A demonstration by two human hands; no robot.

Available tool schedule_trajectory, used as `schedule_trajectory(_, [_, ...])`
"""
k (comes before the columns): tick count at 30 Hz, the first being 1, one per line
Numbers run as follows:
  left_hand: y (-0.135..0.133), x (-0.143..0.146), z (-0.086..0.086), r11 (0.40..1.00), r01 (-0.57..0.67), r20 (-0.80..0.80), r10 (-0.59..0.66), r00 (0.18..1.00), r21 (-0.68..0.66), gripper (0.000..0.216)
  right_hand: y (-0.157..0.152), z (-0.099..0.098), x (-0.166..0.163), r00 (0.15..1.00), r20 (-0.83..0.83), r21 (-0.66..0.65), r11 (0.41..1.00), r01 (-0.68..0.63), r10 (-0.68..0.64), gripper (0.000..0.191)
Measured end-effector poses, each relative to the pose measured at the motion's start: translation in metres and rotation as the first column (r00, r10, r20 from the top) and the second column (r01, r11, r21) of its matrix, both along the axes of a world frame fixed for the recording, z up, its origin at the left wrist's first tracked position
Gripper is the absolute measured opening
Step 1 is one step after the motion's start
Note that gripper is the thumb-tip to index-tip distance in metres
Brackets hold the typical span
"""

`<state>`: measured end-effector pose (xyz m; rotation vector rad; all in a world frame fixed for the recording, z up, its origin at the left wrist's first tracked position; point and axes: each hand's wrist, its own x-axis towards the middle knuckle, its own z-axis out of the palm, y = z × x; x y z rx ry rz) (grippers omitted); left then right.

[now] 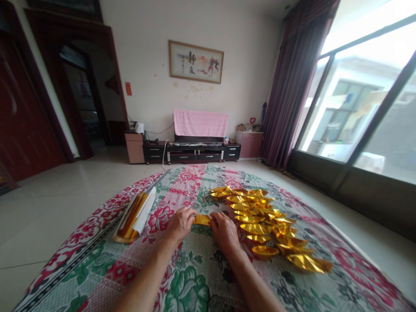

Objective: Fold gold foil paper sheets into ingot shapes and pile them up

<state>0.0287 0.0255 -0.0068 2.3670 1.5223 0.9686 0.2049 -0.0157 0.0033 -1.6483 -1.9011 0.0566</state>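
Observation:
A small strip of folded gold foil paper [202, 219] lies between my two hands, low over the flowered tablecloth. My left hand [180, 223] pinches its left end, and the fingers of my right hand [224, 229] close on its right end. Just right of my right hand, several boat-shaped gold paper ingots [255, 228] sit in loose rows. Off to the left is a stack of gold and white paper sheets [138, 214], curled up along its length. My fingertips partly hide both ends of the strip.
The flowered tablecloth [188, 286] covers a round-edged surface. Beyond it stand a low black TV cabinet [204, 156] and a pink cloth [200, 123] draped over a screen. A purple curtain [286, 86] hangs by the large window on the right.

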Motion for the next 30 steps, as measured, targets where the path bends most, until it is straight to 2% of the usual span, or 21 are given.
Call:
schedule_trajectory(7, [0.002, -0.005, 0.004, 0.997, 0.024, 0.045, -0.021, 0.999, -0.072, 0.020, 0.002, -0.001, 0.001, 0.999, -0.045, 0.005, 1.000, 0.004, -0.004, 0.019])
schedule_trajectory(13, [0.005, -0.016, 0.004, 0.977, 0.193, 0.117, -0.182, 0.976, -0.096, 0.028, 0.002, 0.000, 0.001, 0.998, -0.061, 0.003, 1.000, 0.012, -0.012, 0.018])
schedule_trajectory(17, [0.006, -0.020, 0.003, 0.965, 0.250, 0.146, -0.236, 0.961, -0.084, 0.027, 0.003, -0.001, 0.001, 0.997, -0.072, 0.005, 1.000, 0.010, -0.010, 0.019])
schedule_trajectory(30, [0.009, -0.020, 0.000, 0.970, 0.197, 0.199, -0.167, 0.966, -0.141, 0.021, 0.004, 0.000, 0.002, 0.995, -0.100, 0.001, 1.000, 0.028, -0.028, 0.020])
